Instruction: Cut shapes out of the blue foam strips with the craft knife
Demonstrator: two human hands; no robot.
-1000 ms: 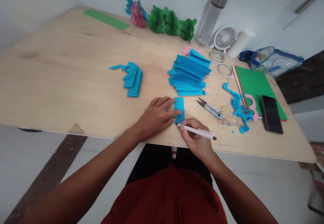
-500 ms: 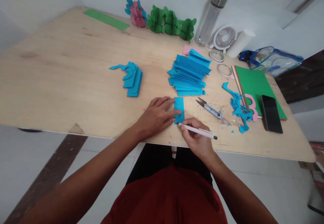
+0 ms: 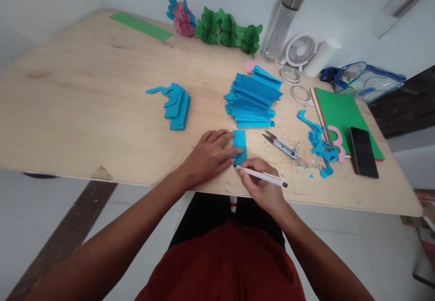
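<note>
A small blue paper rectangle (image 3: 239, 138) lies on the table near its front edge. My left hand (image 3: 211, 154) rests flat with fingers stretched out, their tips pressing on the paper's left side. My right hand (image 3: 263, 185) grips a white pen (image 3: 261, 175), its tip at the lower end of the paper. Thread snips (image 3: 280, 145) with blue handles lie to the right of the paper. Beyond it is a fanned pile of folded blue paper strips (image 3: 253, 101). Cut blue pieces (image 3: 177, 108) are stacked farther left.
Blue scraps (image 3: 319, 144), a pink paper cutout (image 3: 336, 143), a phone (image 3: 363, 152) and green paper sheets (image 3: 350, 115) lie at right. Along the back stand green paper ornaments (image 3: 229, 30), a pink one (image 3: 184, 19), a bottle (image 3: 283, 24) and a fan (image 3: 301, 50). Tape rolls (image 3: 300, 94) lie nearby.
My right hand and the pen have shifted slightly left along the lower end of the blue paper. My left hand stays in place on it.
</note>
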